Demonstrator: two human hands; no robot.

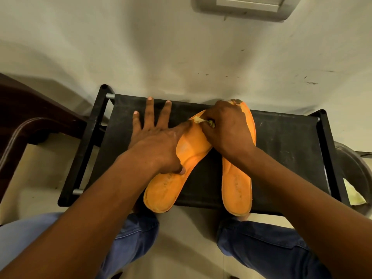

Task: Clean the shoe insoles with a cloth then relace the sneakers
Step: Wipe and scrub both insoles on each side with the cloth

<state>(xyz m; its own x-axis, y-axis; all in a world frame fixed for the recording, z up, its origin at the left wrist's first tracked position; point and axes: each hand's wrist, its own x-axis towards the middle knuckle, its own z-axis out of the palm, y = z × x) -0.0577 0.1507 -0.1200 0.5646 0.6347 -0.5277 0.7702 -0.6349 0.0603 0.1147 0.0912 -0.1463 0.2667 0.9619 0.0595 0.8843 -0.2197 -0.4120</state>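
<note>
Two orange insoles lie on a black fabric rack top (281, 150). The left insole (175, 178) slants with its toe toward the upper right; the right insole (237, 188) lies straight, partly under my right wrist. My left hand (153, 141) lies flat with fingers spread, index finger and thumb pressing the left insole down. My right hand (225, 127) grips a small yellowish cloth (203, 120) bunched in its fingers, pressed on the toe end of the left insole. No sneakers or laces are in view.
The rack has a black frame (90, 137) with metal rods, standing against a pale wall (181, 47). A dark wooden chair (30, 121) is at left. A grey basin (354, 168) with a yellow cloth (354, 194) sits at right. My blue-jeaned knees (261, 244) are below.
</note>
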